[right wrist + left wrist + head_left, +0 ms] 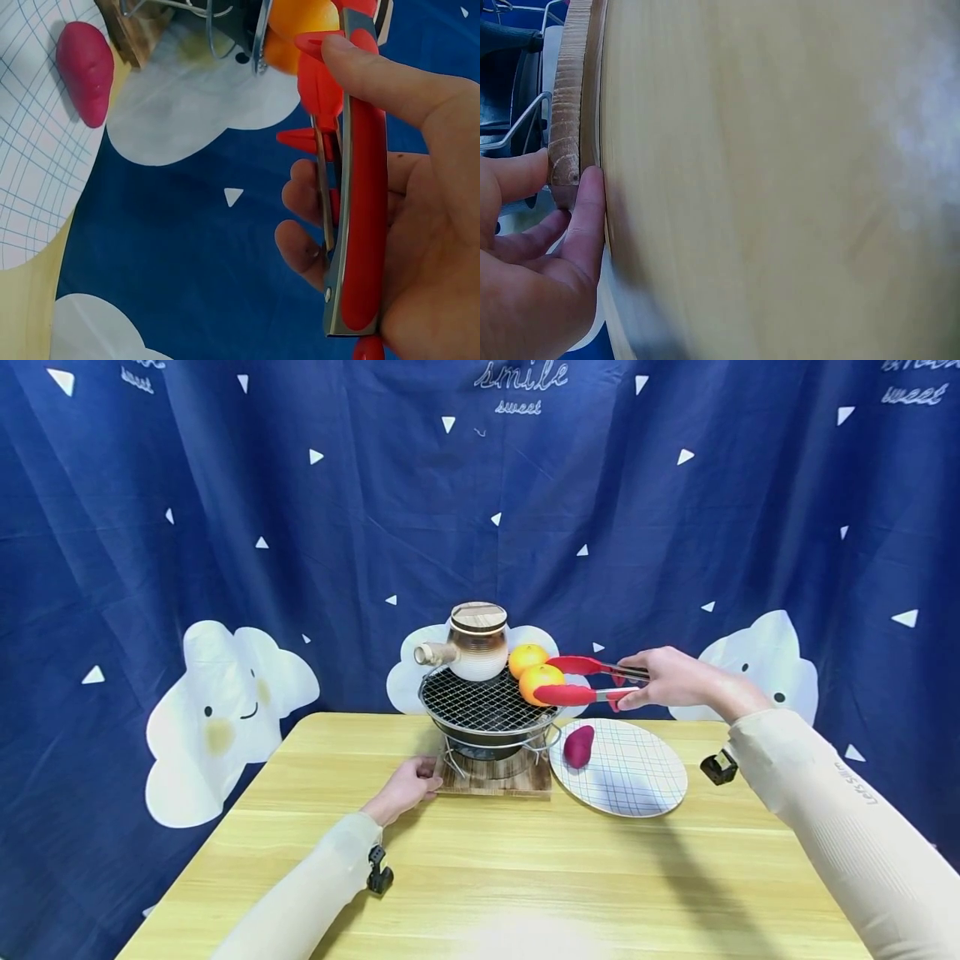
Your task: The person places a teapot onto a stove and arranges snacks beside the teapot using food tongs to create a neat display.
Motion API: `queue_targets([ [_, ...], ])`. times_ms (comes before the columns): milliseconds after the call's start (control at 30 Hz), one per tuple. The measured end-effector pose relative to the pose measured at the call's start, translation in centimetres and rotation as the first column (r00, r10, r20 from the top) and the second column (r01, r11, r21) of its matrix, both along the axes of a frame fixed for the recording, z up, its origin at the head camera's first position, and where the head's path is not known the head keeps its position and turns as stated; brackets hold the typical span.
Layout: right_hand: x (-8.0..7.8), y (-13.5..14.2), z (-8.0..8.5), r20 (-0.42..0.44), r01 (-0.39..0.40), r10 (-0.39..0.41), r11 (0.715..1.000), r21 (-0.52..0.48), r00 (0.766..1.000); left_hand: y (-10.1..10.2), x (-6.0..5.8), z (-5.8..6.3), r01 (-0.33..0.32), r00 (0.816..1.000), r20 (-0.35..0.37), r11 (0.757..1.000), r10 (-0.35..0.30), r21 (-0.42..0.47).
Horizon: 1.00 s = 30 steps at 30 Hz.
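My right hand [663,677] holds a pair of red-tipped tongs [365,210] by their handles. The tong heads lie on either side of the nearer orange [538,677], at the right edge of a round grill [480,703]; contact on both sides cannot be made out. Just behind it sits a second orange [527,656]. With thumb and fingers, my left hand [547,277] grips the left corner of the wooden board [491,787] beneath the grill. The thumb is on top and a finger underneath.
A side-handled teapot [480,652] with a wooden lid stands at the back of the grill. Right of the board, a checked plate [637,777] bears a purple sweet potato [578,747]. A blue curtain [360,527] hangs behind the wooden table [480,860].
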State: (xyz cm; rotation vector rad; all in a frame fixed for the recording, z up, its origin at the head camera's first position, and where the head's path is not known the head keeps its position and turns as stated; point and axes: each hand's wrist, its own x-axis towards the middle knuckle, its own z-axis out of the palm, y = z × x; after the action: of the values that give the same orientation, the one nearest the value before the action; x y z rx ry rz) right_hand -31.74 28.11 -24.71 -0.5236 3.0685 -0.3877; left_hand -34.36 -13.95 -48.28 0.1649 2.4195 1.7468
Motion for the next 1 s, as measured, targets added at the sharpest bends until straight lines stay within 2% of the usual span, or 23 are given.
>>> queue_targets([
  [400,1.7,2.5,-1.2,0.028,0.048,-0.046,0.998,-0.043,0.999,0.0,0.0,-0.1,0.009,1.0,-0.005,1.0,-0.009,0.001],
  [700,2.2,5.2,-3.3,-0.046,0.023,-0.024,1.0,-0.02,0.999,0.0,0.2,0.2,0.004,1.0,-0.013,1.0,-0.004,-0.009],
  [1000,2.3,7.1,-5.6,-0.063,-0.025,0.022,0.998,-0.057,0.998,0.0,0.2,0.2,-0.002,1.0,-0.014,1.0,0.001,-0.019],
])
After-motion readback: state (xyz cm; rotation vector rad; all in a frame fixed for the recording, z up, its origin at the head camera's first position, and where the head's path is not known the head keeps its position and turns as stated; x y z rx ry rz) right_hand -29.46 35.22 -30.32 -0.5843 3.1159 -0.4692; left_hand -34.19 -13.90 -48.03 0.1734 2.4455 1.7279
